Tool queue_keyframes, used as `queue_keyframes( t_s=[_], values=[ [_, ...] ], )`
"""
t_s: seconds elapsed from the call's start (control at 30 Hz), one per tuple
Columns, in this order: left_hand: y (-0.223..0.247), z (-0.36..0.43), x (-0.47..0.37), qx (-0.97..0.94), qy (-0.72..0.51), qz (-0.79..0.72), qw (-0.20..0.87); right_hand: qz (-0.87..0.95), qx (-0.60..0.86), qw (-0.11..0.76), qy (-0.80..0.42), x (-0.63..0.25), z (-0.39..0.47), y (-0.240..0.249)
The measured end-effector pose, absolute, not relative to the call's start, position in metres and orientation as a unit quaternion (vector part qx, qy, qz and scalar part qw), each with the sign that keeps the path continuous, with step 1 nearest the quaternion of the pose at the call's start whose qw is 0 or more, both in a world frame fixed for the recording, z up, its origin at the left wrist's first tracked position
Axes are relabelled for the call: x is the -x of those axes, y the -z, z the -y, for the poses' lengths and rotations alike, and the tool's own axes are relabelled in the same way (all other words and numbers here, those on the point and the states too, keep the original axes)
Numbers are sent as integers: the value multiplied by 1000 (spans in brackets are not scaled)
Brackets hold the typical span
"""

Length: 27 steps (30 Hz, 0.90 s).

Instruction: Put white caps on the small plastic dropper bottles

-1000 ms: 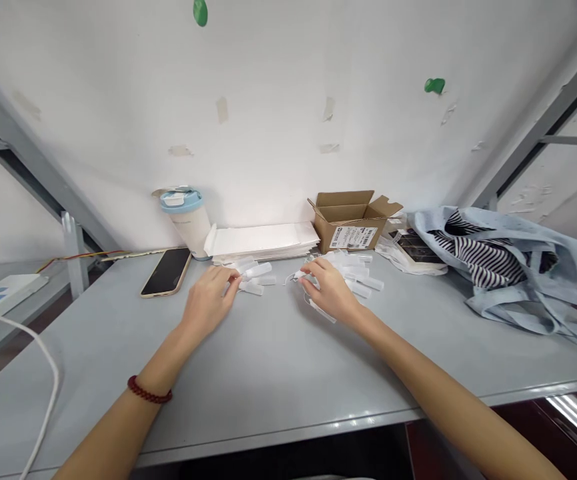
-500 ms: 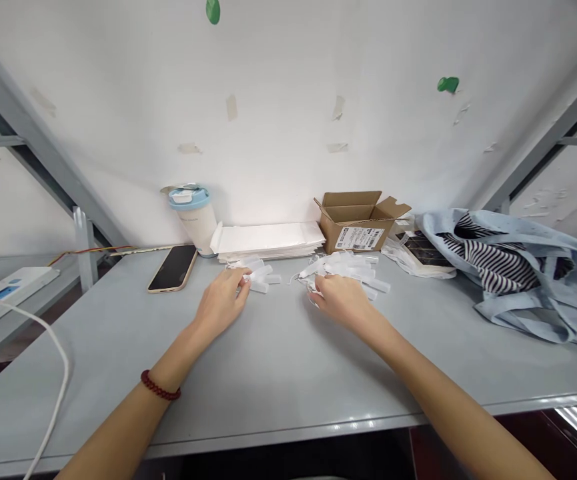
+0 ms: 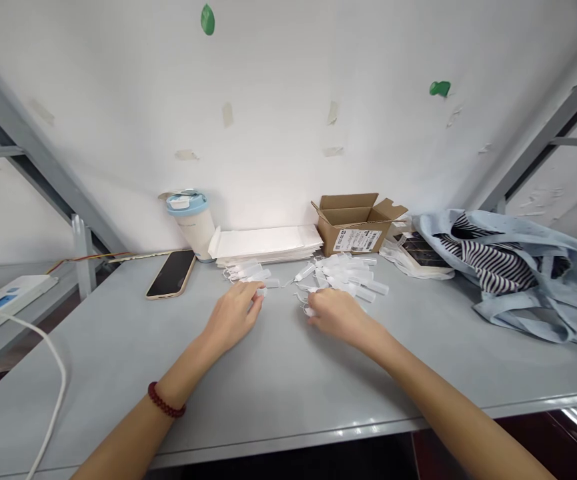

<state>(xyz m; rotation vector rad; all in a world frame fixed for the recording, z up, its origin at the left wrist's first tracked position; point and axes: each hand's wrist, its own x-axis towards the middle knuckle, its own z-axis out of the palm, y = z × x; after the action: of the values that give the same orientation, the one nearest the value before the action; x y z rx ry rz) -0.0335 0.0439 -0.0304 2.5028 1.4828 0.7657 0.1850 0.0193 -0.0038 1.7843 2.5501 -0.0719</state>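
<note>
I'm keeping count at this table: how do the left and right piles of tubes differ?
The right pile is larger and spreads wider than the left pile. The left pile lies in front of the paper stack, the right pile in front of the cardboard box. Both contain pale tubes with thin strings.

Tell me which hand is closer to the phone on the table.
The left. The left hand is to the right of the phone and closer to the person. The right hand is farther right, by the larger pile of translucent tubes.
</note>
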Motion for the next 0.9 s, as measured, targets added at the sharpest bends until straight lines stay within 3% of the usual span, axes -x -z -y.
queue_keyframes(
  t_s=[0.33, 0.9],
  values=[
    [22, -33, 26, -836, -285, -442, 154, -767, -512, -299, 243, -181, -15, -11],
    [12, -27, 20, -828, -304, -422, 209, -735, -500, -326, 322, -179, -15, -7]
  ],
)
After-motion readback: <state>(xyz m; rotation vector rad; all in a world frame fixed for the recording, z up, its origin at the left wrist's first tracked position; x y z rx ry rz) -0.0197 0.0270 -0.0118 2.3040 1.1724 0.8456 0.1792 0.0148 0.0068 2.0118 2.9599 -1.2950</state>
